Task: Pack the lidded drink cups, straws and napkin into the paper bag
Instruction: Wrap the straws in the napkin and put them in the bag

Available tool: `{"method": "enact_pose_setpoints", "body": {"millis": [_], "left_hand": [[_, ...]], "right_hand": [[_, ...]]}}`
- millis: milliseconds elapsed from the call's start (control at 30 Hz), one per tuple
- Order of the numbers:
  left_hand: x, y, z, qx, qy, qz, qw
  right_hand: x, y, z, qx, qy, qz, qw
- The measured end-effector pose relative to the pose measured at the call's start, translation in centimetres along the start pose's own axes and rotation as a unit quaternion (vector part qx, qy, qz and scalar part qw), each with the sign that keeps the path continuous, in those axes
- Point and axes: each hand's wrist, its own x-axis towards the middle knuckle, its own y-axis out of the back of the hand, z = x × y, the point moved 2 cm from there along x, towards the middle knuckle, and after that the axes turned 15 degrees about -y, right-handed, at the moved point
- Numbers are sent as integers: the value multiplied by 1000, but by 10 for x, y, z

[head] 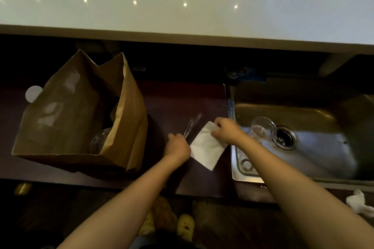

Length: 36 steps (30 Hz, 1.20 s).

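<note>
Napkin (pixel 207 146) and straws (pixel 191 127) are the things in hand now: the white napkin lies on the dark bench between the paper bag (pixel 81 111) and the sink (pixel 299 139), close to the bench's near edge, and the right hand (pixel 227 131) pinches its far corner between thumb and fingers. The straws, which look wrapped in clear film, lie just beyond the napkin, slanting away toward the back of the bench; the left hand (pixel 178 146) is curled around their near end, though whether it already grips them firmly or is only closing on them I cannot tell. The bag stands open at the left end of the bench, its mouth tilted toward the person, and a clear domed lid of a cup (pixel 100 140) shows inside near the front wall, so the cups seem to be packed already and the step under way is gathering the loose small items. Next, I judge, both hands need to lift their loads clear of the bench and carry them left to the bag's mouth, dropping them beside the cup without crushing the bag's raised right wall. A white round disc (pixel 33 93) peeks from behind the bag's left side. In the sink, beside the drain (pixel 284 137), lies a clear empty cup (pixel 262 128), apart from the packing.
</note>
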Motion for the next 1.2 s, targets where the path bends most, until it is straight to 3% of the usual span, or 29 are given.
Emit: {"method": "enact_pose_setpoints", "body": {"millis": [100,200,300,600,700,833,967,1067,1133,1200], "left_hand": [[5,15,-1,-178,6,22,984],[-2,36,13,-391,-5,50,919],[-17,68,36,-488,-71,58,868],[-73,174,78,-467,-226,61,853],[-91,200,79,-478,-236,62,844],[-110,232,75,-481,-256,66,836],[-119,262,63,-430,-224,193,853],[-134,283,57,-363,-235,349,831],[-144,293,53,-343,-252,371,825],[-148,301,49,-338,-243,329,848]], "right_hand": [[-17,33,-9,45,82,-25,995],[-36,69,-23,61,139,-29,988],[-52,100,-42,78,165,-8,983],[-112,167,-124,188,205,116,953],[-131,180,-151,179,247,90,948],[-147,189,-181,253,268,26,929],[-149,188,-215,321,266,51,907],[-148,183,-241,348,261,92,896],[-150,181,-258,354,274,105,888],[-152,178,-274,340,291,117,887]]}}
